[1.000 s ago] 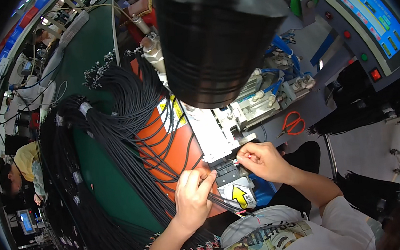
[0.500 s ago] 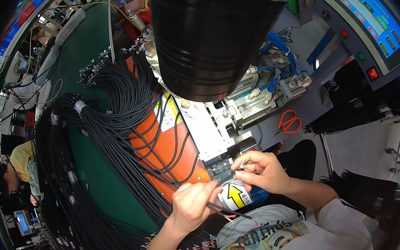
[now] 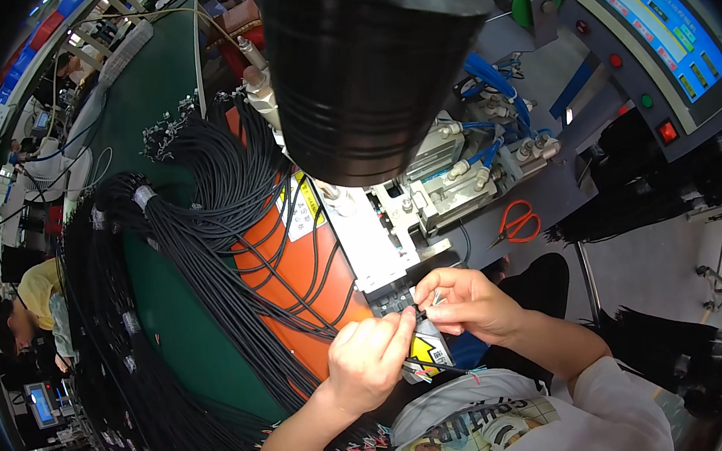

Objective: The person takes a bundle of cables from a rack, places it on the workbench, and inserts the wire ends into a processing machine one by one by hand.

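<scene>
My left hand is closed in a pinch on a thin black cable. The cable's tail hangs out below my fingers and ends in thin coloured wires. My right hand comes in from the right, thumb and forefinger closed on the other end of the cable, mostly hidden by the fingers. Both sets of fingertips nearly meet over a black slotted fixture at the machine's front. Under the hands, a white label with a yellow arrow shows in part.
Bundles of black cables lie to the left across an orange plate and green table. A big black tube hangs above. Orange-handled scissors lie at right, below a control screen. A person sits far left.
Both hands have come together over the black fixture, the left moving right and slightly up. The cable's loose tail has shifted right and up. The head view has moved slightly.
</scene>
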Motion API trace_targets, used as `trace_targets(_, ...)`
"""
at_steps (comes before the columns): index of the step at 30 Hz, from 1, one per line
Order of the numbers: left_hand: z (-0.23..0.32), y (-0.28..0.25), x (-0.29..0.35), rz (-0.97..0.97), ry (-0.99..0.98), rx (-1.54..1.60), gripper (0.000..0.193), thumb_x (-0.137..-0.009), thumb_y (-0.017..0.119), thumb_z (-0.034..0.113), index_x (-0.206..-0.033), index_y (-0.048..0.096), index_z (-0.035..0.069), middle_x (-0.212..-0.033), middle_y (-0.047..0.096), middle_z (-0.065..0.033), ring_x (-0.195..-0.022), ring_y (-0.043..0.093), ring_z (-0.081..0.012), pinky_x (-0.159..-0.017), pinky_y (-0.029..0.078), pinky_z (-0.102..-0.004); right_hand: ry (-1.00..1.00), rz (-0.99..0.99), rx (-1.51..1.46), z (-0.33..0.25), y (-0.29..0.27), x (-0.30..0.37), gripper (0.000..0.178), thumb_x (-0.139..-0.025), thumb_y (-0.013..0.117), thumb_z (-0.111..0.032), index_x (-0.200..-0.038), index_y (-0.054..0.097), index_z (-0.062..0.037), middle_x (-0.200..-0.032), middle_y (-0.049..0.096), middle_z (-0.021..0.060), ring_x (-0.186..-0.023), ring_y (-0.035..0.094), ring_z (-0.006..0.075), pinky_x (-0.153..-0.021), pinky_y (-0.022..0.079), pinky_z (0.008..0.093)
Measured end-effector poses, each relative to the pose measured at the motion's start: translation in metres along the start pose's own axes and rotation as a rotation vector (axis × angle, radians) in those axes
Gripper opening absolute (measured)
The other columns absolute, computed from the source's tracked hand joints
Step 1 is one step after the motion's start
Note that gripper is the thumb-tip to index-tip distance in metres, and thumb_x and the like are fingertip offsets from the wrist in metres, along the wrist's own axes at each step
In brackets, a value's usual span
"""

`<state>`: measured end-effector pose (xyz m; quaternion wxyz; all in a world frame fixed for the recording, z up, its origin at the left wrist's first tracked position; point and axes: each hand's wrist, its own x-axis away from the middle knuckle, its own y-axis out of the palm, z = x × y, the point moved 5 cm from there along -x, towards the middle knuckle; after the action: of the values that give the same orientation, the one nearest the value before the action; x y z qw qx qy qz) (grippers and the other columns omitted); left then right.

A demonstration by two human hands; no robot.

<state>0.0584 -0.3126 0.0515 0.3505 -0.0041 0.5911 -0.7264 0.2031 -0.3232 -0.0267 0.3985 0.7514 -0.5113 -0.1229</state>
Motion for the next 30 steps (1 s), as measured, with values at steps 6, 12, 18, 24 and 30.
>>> trace_targets(6, -0.006, 0.003, 0.003, 0.057, -0.059, 0.09, 0.046, -0.064, 0.065, 0.008, -0.109, 0.064, -0.003, -0.085, 0.062, -0.0093, -0.066, 0.058, -0.0223, -0.058, 0.043, -0.0343, 0.01, -0.016, -0.144, 0.003, -0.001, 0.0, 0.014, -0.094, 0.059, -0.011, -0.104, 0.057, -0.0008, -0.089, 0.06, 0.0043, -0.064, 0.057, 0.007, -0.052, 0.04, 0.017)
trace_targets(12, -0.006, 0.008, -0.009, 0.027, -0.228, 0.229, 0.017, -0.074, 0.067, 0.003, -0.09, 0.062, 0.0, -0.069, 0.058, -0.0093, -0.055, 0.057, -0.0254, -0.051, 0.043, -0.035, -0.395, 0.134, 0.523, -0.013, 0.023, 0.01, 0.025, -0.09, 0.059, 0.002, -0.114, 0.056, 0.0018, -0.104, 0.058, 0.0089, -0.088, 0.059, 0.0076, -0.073, 0.051, 0.0225)
trace_targets(18, -0.011, 0.012, -0.007, 0.108, -0.287, 0.351, 0.007, -0.077, 0.067, 0.0, -0.079, 0.059, 0.0, -0.061, 0.055, -0.0107, -0.049, 0.057, -0.0265, -0.048, 0.046, -0.0354, -0.931, 0.199, 1.577, -0.021, 0.05, 0.016, 0.045, -0.082, 0.061, -0.006, -0.123, 0.051, 0.0065, -0.11, 0.056, 0.0181, -0.087, 0.061, 0.0341, -0.075, 0.051, 0.0393)
trace_targets(24, -0.017, 0.013, -0.007, 0.081, -0.295, 0.512, 0.007, -0.078, 0.066, -0.002, -0.081, 0.061, 0.0, -0.061, 0.054, -0.0096, -0.049, 0.055, -0.0243, -0.046, 0.043, -0.0339, -0.209, 0.067, 0.244, -0.015, 0.0, -0.002, 0.025, -0.095, 0.058, -0.011, -0.113, 0.061, 0.0067, -0.095, 0.062, 0.01, -0.079, 0.062, 0.0136, -0.064, 0.048, 0.0233)
trace_targets(30, -0.028, 0.015, -0.002, -0.052, -0.305, 0.752, 0.004, -0.088, 0.06, 0.003, -0.087, 0.059, -0.001, -0.07, 0.058, -0.0098, -0.055, 0.056, -0.0186, -0.051, 0.044, -0.0303, -0.029, -0.051, 0.161, -0.019, 0.004, -0.004, 0.02, -0.089, 0.062, -0.001, -0.108, 0.065, 0.0062, -0.09, 0.064, 0.0093, -0.068, 0.063, 0.012, -0.055, 0.047, 0.0205)
